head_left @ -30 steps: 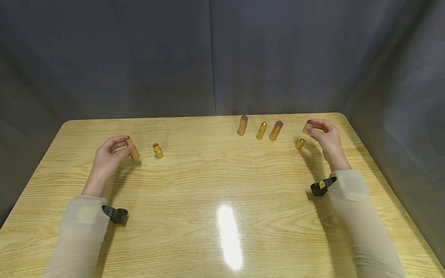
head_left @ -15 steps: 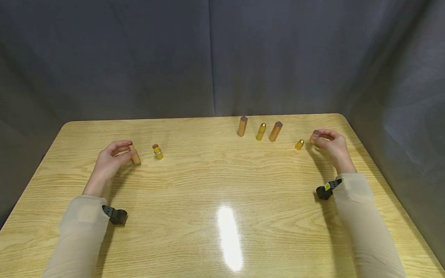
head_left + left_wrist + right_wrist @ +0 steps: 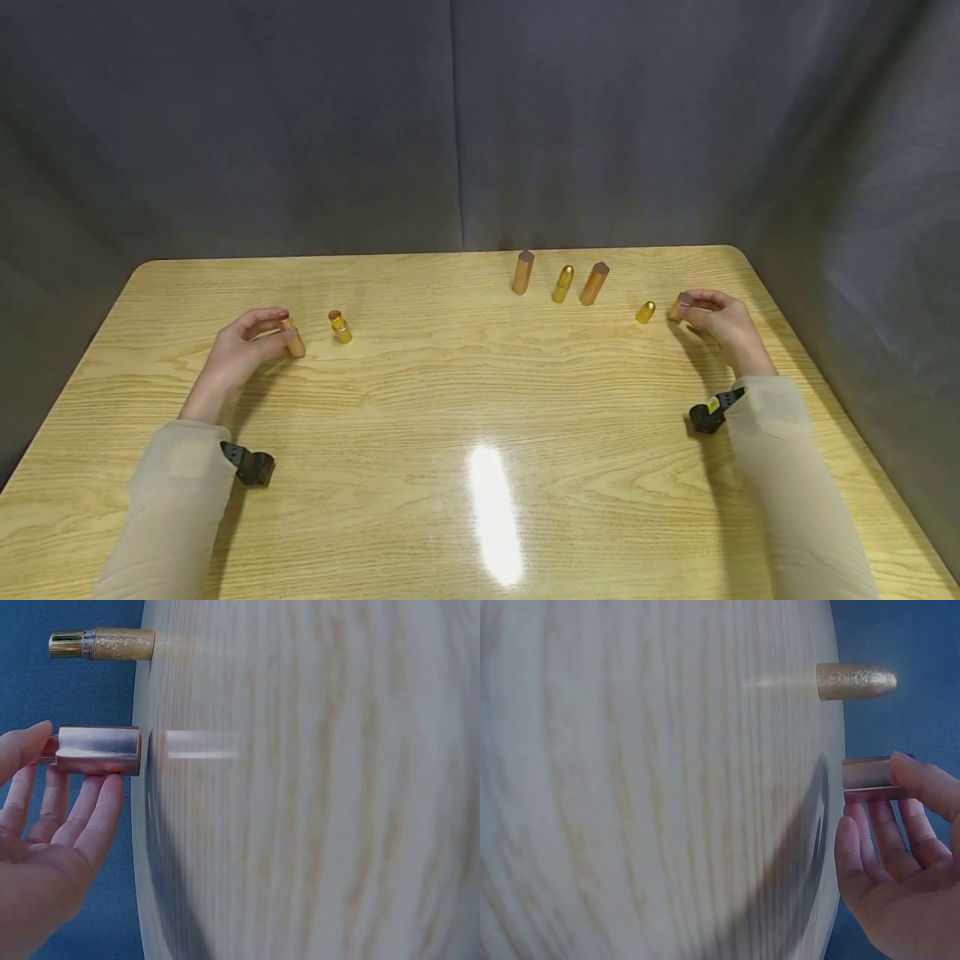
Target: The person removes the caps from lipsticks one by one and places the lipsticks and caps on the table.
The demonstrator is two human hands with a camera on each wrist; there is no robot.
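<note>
On the left of the table, my left hand [image 3: 242, 350] pinches an uncapped rose-gold lipstick tube [image 3: 99, 750] between thumb and fingertips. The tube is upright, its lower end right at the tabletop. Beside it stands an uncapped gold lipstick tube [image 3: 105, 643], also visible in the head view. At the far right, my right hand [image 3: 723, 325] grips a short rose-gold lipstick cap [image 3: 866, 780], its lower end close to the wood. A rounded gold lipstick cap [image 3: 855, 681] stands upright just left of that hand in the head view.
Back right of centre stand two tall rose-gold lipsticks [image 3: 523, 273] with a gold lipstick [image 3: 562, 284] between them. The wooden table [image 3: 390, 417] ends at a grey curtain [image 3: 337, 133] behind and on the sides. A black wrist camera [image 3: 255, 468] hangs from the left sleeve.
My right hand has moved right and toward me, lowering the rose-gold cap to the tabletop beside the gold cap. My left hand has shifted slightly right and nearer with its tube.
</note>
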